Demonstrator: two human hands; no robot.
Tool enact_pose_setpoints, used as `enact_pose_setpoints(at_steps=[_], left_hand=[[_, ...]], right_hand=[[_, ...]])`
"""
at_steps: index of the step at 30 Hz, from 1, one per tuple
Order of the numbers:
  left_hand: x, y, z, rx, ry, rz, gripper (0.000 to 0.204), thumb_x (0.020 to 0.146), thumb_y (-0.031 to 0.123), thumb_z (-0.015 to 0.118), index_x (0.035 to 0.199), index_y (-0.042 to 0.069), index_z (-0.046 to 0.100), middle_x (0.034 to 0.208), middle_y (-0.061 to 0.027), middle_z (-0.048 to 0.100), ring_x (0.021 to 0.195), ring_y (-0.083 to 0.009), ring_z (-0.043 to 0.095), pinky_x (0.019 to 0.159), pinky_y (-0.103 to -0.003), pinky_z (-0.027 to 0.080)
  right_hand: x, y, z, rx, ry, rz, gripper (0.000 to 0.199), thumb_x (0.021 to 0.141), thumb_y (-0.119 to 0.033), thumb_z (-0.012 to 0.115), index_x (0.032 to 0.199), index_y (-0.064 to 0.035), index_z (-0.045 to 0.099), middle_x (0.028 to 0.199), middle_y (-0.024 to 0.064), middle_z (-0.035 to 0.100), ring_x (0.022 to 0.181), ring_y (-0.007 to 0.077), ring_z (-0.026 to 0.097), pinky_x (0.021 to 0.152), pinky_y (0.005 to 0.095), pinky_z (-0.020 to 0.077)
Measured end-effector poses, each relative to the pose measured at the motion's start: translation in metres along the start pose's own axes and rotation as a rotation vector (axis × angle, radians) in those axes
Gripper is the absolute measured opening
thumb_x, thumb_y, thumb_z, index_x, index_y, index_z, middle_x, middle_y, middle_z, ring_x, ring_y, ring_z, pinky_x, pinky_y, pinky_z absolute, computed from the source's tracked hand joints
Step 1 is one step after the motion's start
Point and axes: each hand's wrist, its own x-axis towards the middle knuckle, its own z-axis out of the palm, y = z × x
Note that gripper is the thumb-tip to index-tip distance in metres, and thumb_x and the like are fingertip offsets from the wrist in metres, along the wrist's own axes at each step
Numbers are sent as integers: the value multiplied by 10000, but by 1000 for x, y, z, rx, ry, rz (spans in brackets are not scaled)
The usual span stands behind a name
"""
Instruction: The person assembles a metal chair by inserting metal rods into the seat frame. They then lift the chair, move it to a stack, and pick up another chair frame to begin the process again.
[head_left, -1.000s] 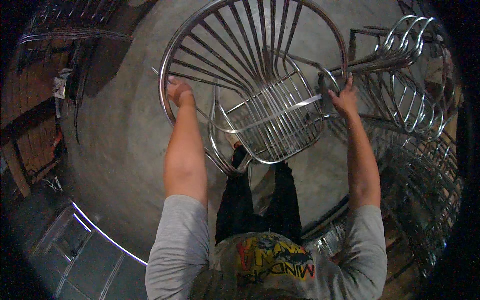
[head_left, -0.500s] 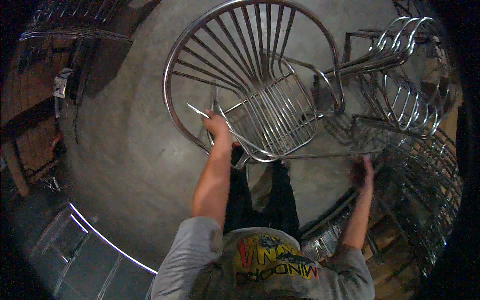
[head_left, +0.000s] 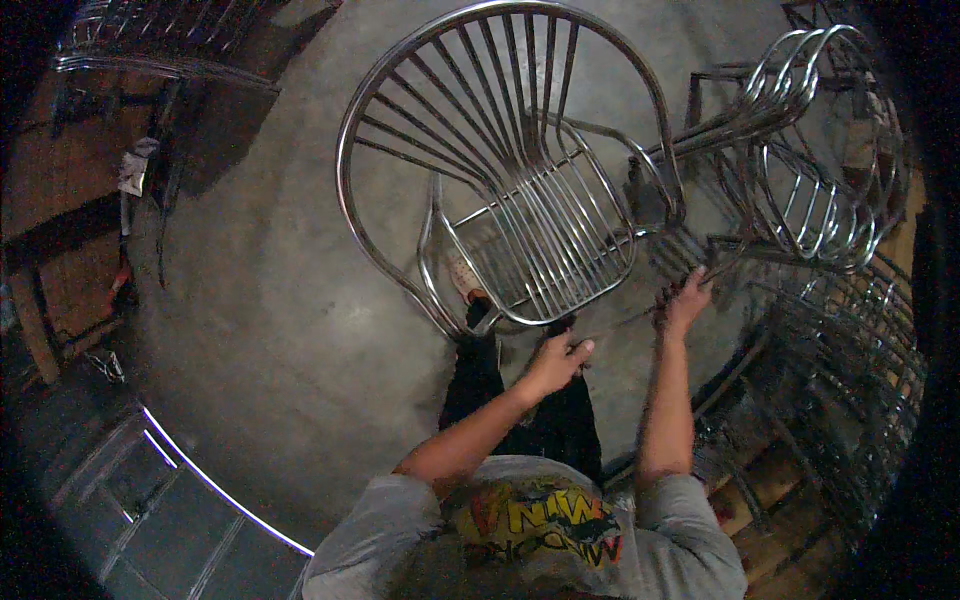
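Observation:
A shiny metal armchair [head_left: 570, 235] with a fanned, slatted back and a barred seat stands in front of me. Just below the front edge of its seat, my left hand [head_left: 555, 365] is closed around one end of a thin, long rod-like piece [head_left: 628, 322]. This piece slants up and right to my right hand [head_left: 686, 305], whose fingers are closed on it near the chair's right side. Its far end is blurred, and I cannot tell exactly what it is. Neither hand is on the chair frame.
A stack of metal chairs [head_left: 800, 130] stands at the right, with more metal frames [head_left: 850, 340] below it. Brown wooden furniture [head_left: 70, 240] lines the left side. Grey concrete floor [head_left: 300, 330] lies around the chair. My foot [head_left: 463, 278] is by the seat's left edge.
My left hand has come down and right from the chair's left arm to below the seat. My right hand has moved up and left. The thin piece has shifted with them.

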Motion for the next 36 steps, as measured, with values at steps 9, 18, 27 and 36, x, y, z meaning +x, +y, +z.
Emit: enact_pose_setpoints(at_steps=[9,18,27,36], left_hand=[[23,60,-69,-299,324,400,423,950,249,591,1274,3,477,1164,-89,606,1010,-179,596,852,-339,529],[77,36,-170,-166,661,306,293,988,261,510,1067,-19,549,952,-109,654,880,-202,649,684,-345,578],[82,45,-206,-191,723,294,306,980,292,526,1032,-9,535,915,-85,592,795,-180,603,694,-336,594],[87,30,-217,-142,756,165,287,971,257,547,1085,-6,560,946,-101,635,860,-199,642,681,-326,573]], right_hand=[[-93,-14,-58,-599,-1035,944,288,957,-374,552,1026,-98,510,629,-21,440,464,106,381,410,294,324],[-142,-8,-45,-591,-1058,872,342,978,-317,519,1205,-61,522,688,10,504,510,121,440,416,290,327],[-139,31,-19,-768,-1101,583,561,962,-399,521,1316,35,481,1279,220,568,1213,331,520,1030,397,381],[-140,38,-8,-808,-1128,645,577,952,-418,531,1315,29,490,1265,226,574,1191,337,538,1019,401,396]])
